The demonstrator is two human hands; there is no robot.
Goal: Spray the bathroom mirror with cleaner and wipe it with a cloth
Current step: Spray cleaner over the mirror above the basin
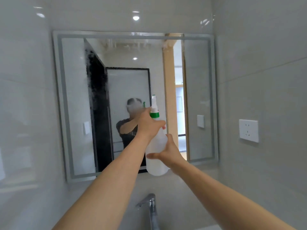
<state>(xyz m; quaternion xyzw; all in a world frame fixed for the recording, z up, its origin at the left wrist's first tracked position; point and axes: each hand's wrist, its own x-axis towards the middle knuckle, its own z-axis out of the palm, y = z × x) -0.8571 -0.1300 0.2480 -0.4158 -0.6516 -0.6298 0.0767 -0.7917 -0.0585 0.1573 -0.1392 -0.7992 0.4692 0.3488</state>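
At the left of the frame the wide, frosted-bordered rectangular wall mirror (132, 103) already carries a misty, speckled patch of cleaner down its left-centre glass, while the right half looks dry. No cloth shows anywhere, so I'd say the spraying is only partly done and the wiping has not begun.

Moving toward the centre, the left hand (147, 123) is wrapped round the neck of the translucent white plastic spray bottle with a green collar and white trigger head (157, 146), fingers up by the trigger. The bottle hangs in mid-frame in front of the lower mirror, nozzle aimed at the glass, clear of it.

Just to the right, the right hand (169, 150) cups the bottle's body from the side, thumb across the front.

The bottle looks light and thin-walled, likely to give a little under a squeeze, and smooth enough to slip if wet. The neck seems the sound place to hold, with a hand beside the body for steadiness. The mirror is hard and breakable, so it wants even pressure.

Below, at the bottom centre, a chrome tap (151, 208) stands over the basin.
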